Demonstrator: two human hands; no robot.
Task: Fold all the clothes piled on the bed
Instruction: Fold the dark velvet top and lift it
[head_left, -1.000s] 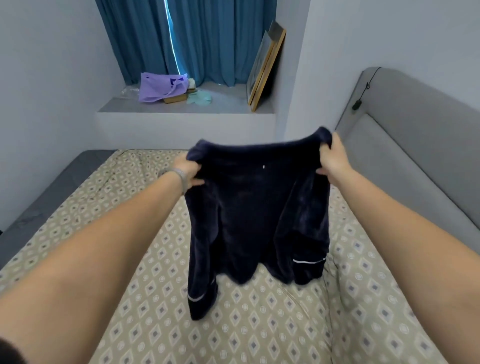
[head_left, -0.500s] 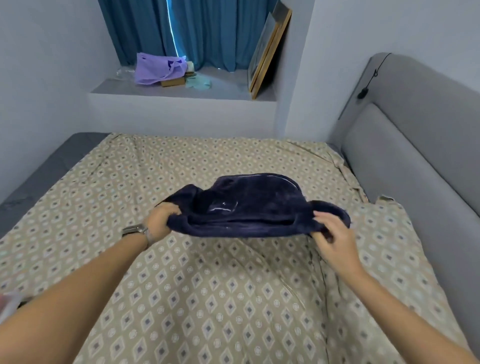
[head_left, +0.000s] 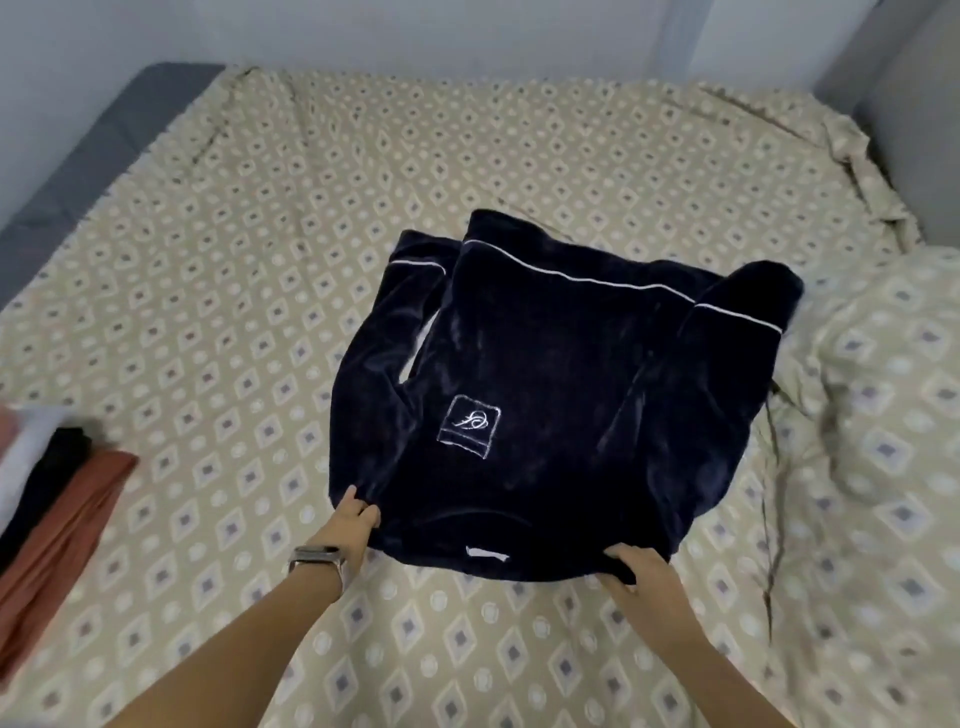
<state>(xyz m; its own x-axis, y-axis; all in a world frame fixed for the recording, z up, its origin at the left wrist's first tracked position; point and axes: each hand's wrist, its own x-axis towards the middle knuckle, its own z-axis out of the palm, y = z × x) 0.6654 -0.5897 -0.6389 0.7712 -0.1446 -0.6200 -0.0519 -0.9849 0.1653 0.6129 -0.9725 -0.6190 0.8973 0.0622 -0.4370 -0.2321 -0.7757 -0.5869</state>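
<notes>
Only an unreadable embroidered emblem (head_left: 469, 425), navy top (head_left: 545, 374).

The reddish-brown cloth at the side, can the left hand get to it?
Probably yes. The reddish-brown cloth lies uncovered on the bed, nothing between, but the left hand grips the navy top and must release first.

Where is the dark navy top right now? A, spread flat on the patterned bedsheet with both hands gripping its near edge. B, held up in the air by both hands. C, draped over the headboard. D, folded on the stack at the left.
A: the navy top lies spread on the bedsheet, the left hand and right hand gripping its near edge.
</notes>
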